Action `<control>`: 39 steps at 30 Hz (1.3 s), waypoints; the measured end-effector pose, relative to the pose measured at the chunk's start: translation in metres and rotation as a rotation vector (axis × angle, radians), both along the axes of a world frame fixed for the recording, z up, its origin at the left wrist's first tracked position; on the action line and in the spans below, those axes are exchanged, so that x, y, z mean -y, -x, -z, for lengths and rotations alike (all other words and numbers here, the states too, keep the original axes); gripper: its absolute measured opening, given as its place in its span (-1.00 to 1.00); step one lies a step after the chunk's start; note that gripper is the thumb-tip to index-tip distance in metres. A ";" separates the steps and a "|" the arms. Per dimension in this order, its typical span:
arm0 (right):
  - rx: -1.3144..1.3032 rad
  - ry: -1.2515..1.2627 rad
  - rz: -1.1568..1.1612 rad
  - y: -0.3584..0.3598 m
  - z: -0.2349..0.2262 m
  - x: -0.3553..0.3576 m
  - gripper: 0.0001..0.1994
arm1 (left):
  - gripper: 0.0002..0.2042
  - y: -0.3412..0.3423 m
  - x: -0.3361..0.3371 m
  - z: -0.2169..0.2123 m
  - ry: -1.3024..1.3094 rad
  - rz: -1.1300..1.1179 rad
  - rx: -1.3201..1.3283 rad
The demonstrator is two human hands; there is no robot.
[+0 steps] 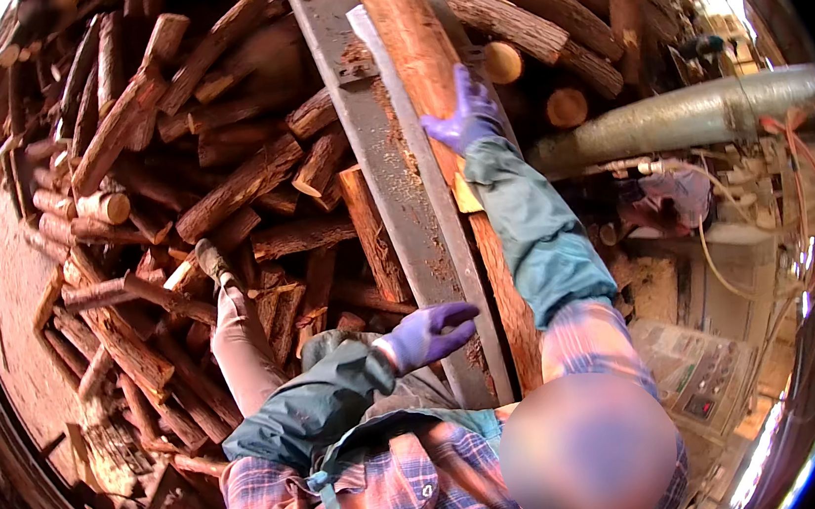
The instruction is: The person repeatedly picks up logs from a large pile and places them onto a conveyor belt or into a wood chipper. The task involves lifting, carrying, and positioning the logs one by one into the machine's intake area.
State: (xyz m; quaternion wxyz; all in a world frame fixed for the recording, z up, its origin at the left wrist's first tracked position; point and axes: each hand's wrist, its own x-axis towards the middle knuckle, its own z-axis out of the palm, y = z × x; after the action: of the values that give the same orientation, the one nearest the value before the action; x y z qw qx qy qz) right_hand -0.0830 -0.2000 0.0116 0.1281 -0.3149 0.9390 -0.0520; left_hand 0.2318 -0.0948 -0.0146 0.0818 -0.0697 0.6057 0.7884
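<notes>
My right hand (465,119), in a purple glove, lies on a long reddish-brown log (404,31) with its fingers spread. This log rests lengthwise along a grey metal conveyor bed (388,167), its pale cut end just below my wrist. Another log (509,303) lies in line behind it, partly covered by my right sleeve. Over the near part of the bed hovers my left hand (428,337), also gloved in purple. Its fingers are stretched out and hold nothing. Bark crumbs and sawdust are strewn over the metal.
Loose logs (242,187) are heaped to the left, around my outstretched leg. More logs (512,20) are stacked at the far right. A thick grey pipe (681,116) crosses the right side, above hoses and a control panel (694,378) with buttons.
</notes>
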 end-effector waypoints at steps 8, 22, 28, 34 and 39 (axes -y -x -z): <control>-0.229 -0.012 -0.152 -0.001 0.013 -0.047 0.06 | -0.64 -0.077 0.033 0.067 -0.306 -0.401 0.225; 1.463 0.281 0.186 -0.337 0.325 0.089 -0.42 | -0.54 -0.237 0.396 0.371 -0.152 -1.044 0.479; 1.590 0.056 0.656 -0.347 0.416 0.123 -0.44 | -0.36 -0.261 0.532 0.530 -0.292 -1.276 1.076; 1.702 0.181 0.883 -0.334 0.471 0.154 -0.45 | -0.60 -0.314 0.535 0.627 -0.517 -1.337 0.516; 1.864 0.798 1.190 -0.332 0.523 0.204 -0.20 | -0.53 -0.271 0.526 0.542 -0.540 -1.169 0.685</control>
State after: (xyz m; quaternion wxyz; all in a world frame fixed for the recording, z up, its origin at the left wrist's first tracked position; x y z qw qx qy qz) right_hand 0.2493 -0.4041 -0.5114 0.6136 0.3152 0.3985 -0.6045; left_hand 0.5029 -0.6208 -0.5565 -0.1533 -0.6017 0.1944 0.7594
